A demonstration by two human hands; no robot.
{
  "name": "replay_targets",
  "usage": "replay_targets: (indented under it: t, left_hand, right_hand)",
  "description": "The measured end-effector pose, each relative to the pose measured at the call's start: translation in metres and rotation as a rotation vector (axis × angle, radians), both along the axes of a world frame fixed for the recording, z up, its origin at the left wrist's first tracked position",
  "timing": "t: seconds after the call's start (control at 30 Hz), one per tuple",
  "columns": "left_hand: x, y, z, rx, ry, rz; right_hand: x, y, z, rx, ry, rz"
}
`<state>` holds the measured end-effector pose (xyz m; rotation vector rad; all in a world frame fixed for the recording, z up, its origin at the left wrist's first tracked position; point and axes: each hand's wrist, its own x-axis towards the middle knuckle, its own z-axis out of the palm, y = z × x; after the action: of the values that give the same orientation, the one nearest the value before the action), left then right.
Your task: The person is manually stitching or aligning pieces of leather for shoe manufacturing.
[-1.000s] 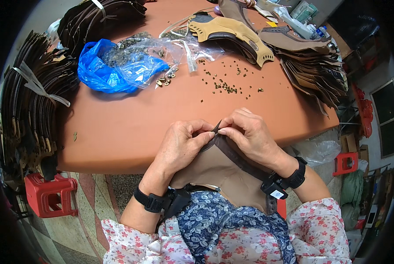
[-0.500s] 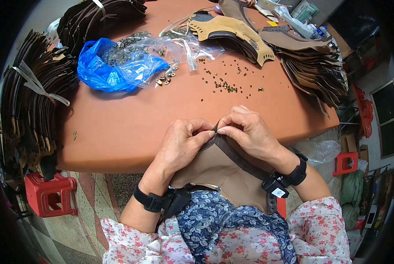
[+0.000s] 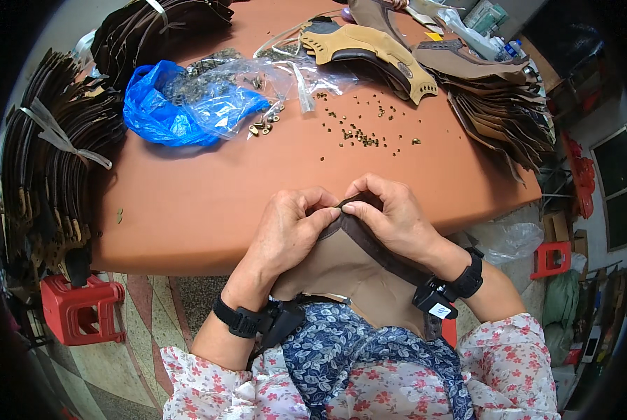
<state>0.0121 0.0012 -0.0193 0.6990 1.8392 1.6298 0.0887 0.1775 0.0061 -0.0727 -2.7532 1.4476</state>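
Observation:
A brown leather shoe upper (image 3: 355, 269) with a darker edge band lies across my lap and rises to the table's front edge. My left hand (image 3: 292, 227) pinches its top edge between thumb and fingers. Right beside it, my right hand (image 3: 394, 217) grips the same dark edge, thumb on the near side and fingers curled behind. The two thumbs almost meet at the upper's tip. Whether a small metal piece sits between the fingertips is hidden. Beyond my hands, several small brass-coloured eyelets or rivets (image 3: 362, 138) lie scattered on the orange-brown table (image 3: 201, 203).
A blue plastic bag (image 3: 156, 115) and clear bags of small metal parts stand at the back left. Tied stacks of dark uppers (image 3: 54, 154) line the left edge. Tan and brown uppers (image 3: 495, 105) pile up at the right. Red stools (image 3: 82, 308) stand on the floor.
My right hand has shifted slightly, its fingers lifting and the thumb sliding a little left along the edge. The left hand stays nearly still.

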Motion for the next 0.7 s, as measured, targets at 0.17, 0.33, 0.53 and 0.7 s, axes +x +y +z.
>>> replay_targets:
  t: [0.17, 0.33, 0.53, 0.7]
  left_hand:
    - [-0.002, 0.001, 0.006, -0.002, -0.006, -0.016]
    - [-0.001, 0.002, 0.002, 0.03, -0.065, -0.017]
    - [-0.001, 0.001, -0.005, 0.077, -0.069, -0.006]
    - [0.004, -0.001, 0.001, 0.087, -0.104, 0.039]
  right_hand:
    - [0.001, 0.007, -0.005, -0.168, -0.011, -0.054]
    - [0.032, 0.032, 0.012, -0.255, 0.021, -0.188]
    - [0.15, 0.083, 0.006, -0.139, -0.231, -0.429]
    - [0.209, 0.062, -0.032, -0.623, -0.305, -0.57]
